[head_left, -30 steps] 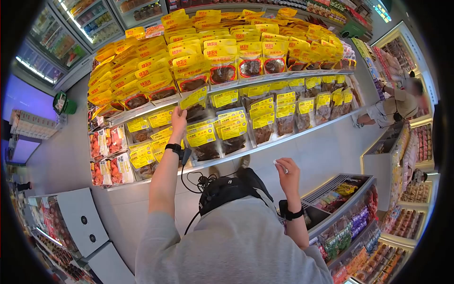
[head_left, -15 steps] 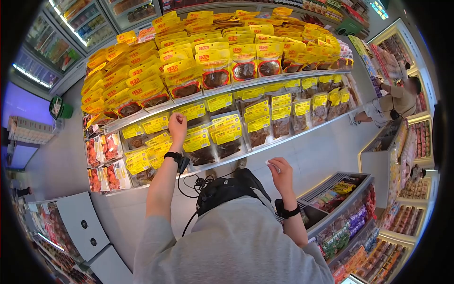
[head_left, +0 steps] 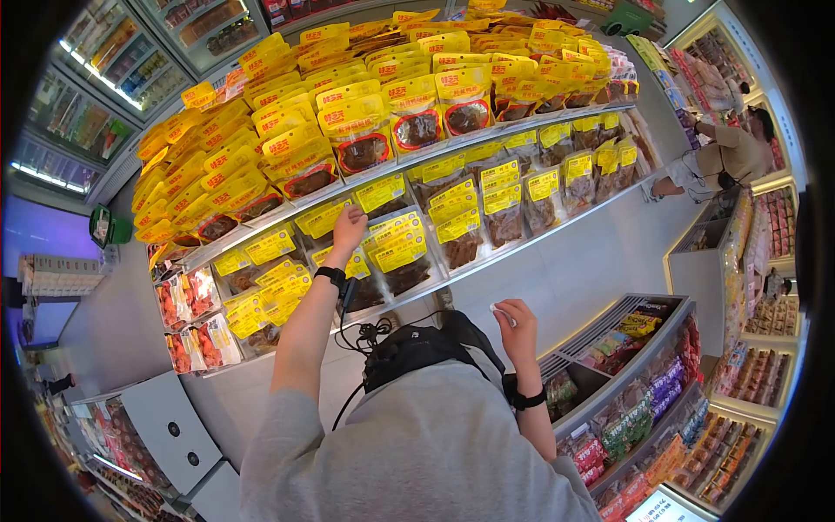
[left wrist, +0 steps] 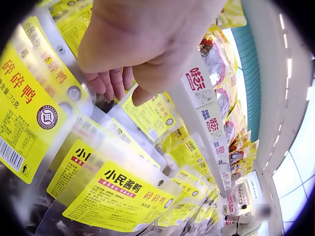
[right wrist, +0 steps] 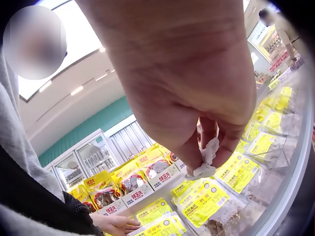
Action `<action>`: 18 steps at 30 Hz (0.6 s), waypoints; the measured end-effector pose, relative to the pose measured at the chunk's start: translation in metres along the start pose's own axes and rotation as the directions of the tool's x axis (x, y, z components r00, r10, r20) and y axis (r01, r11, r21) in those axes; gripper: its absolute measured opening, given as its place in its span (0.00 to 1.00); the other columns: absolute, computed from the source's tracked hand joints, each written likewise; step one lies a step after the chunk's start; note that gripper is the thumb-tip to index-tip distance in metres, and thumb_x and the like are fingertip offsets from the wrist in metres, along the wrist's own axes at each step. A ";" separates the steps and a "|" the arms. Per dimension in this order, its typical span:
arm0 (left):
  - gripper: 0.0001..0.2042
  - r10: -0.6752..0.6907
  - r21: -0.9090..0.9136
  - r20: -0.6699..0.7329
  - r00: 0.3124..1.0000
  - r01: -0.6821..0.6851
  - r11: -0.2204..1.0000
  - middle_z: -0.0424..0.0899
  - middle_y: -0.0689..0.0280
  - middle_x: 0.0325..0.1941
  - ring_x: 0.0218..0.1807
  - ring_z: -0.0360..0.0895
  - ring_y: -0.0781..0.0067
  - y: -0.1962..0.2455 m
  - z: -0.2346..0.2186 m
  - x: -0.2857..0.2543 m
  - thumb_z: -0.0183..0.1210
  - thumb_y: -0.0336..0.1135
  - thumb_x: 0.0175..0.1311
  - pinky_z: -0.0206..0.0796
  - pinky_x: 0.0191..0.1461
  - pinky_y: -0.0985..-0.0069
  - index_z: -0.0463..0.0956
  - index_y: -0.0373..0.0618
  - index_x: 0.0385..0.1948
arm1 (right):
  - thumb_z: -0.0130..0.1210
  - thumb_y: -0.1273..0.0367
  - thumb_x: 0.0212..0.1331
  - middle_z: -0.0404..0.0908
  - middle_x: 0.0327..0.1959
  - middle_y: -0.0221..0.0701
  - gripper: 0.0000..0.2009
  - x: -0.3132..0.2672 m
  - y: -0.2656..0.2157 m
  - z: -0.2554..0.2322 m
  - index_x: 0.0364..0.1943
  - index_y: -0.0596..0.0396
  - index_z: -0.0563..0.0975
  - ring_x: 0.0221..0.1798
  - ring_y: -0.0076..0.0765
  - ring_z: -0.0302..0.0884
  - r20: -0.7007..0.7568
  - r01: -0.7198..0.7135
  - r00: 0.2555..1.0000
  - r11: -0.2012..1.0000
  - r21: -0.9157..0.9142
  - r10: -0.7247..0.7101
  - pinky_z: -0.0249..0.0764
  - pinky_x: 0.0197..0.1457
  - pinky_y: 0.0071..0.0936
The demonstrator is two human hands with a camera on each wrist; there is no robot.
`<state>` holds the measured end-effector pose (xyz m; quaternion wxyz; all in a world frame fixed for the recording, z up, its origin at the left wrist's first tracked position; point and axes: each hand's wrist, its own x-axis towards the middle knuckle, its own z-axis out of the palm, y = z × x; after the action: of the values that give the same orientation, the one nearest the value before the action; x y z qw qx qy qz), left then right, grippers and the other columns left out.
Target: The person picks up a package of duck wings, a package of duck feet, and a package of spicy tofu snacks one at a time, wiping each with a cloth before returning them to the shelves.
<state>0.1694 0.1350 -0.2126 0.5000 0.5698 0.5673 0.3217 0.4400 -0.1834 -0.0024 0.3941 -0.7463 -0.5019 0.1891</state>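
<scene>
My left hand (head_left: 350, 228) reaches over the lower shelf row of clear packets with yellow labels. Its fingers (left wrist: 117, 84) are loosely extended with a gap to the thumb, and beside the thumb stands a yellow-labelled packet (left wrist: 152, 115). In the right wrist view the same left hand (right wrist: 117, 223) appears with its fingers stretched out over the packets. My right hand (head_left: 518, 331) is raised in front of my body, away from the shelf. Between thumb and fingers it pinches a crumpled white tissue (right wrist: 209, 160).
Yellow pouches (head_left: 357, 130) fill the upper tier, behind a shelf edge with price cards (left wrist: 199, 83). Red-and-white packs (head_left: 204, 344) stand at the lower left. A low display bin (head_left: 609, 357) is at my right. Another person (head_left: 735, 152) stands beyond the shelf's right end.
My left hand has let go of the yellow-labelled packet it held tilted up and moved right along the row. My right hand still pinches the tissue. The head view has turned slightly.
</scene>
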 end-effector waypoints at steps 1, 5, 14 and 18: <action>0.23 -0.044 0.004 -0.019 0.999 0.044 0.999 0.83 0.58 0.47 0.45 0.81 0.70 0.002 0.003 0.002 0.63 0.34 0.60 0.73 0.50 0.73 0.69 0.33 0.55 | 0.61 0.79 0.53 0.80 0.34 0.41 0.06 0.000 0.008 -0.004 0.35 0.60 0.82 0.37 0.49 0.80 -0.001 0.000 1.000 1.000 0.001 0.000 0.75 0.42 0.35; 0.14 -0.030 0.124 -0.063 0.998 0.037 0.992 0.82 0.63 0.31 0.34 0.79 0.72 0.010 0.014 0.001 0.65 0.35 0.57 0.72 0.43 0.73 0.77 0.36 0.40 | 0.62 0.79 0.53 0.81 0.35 0.40 0.06 0.014 0.031 -0.021 0.35 0.60 0.82 0.37 0.46 0.80 0.020 -0.013 1.000 1.000 -0.023 0.013 0.75 0.41 0.32; 0.10 0.188 0.215 -0.025 0.982 -0.179 0.960 0.80 0.60 0.28 0.31 0.75 0.72 0.070 0.034 -0.030 0.61 0.33 0.65 0.67 0.37 0.73 0.71 0.37 0.32 | 0.61 0.78 0.53 0.81 0.35 0.40 0.06 0.075 0.073 -0.058 0.35 0.60 0.81 0.38 0.47 0.80 0.089 0.056 0.994 0.998 0.006 -0.057 0.75 0.42 0.32; 0.07 0.193 0.178 -0.081 0.978 -0.177 0.968 0.78 0.61 0.27 0.29 0.71 0.75 0.112 0.027 -0.055 0.56 0.30 0.69 0.66 0.36 0.74 0.67 0.38 0.35 | 0.61 0.77 0.54 0.81 0.35 0.41 0.06 0.101 0.091 -0.060 0.36 0.60 0.81 0.39 0.50 0.79 0.147 0.096 0.984 0.993 0.062 -0.104 0.75 0.43 0.34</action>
<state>0.2228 0.0925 -0.1054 0.3891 0.6445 0.5607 0.3449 0.5781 -0.1339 -0.0248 0.3846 -0.6927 -0.5617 0.2384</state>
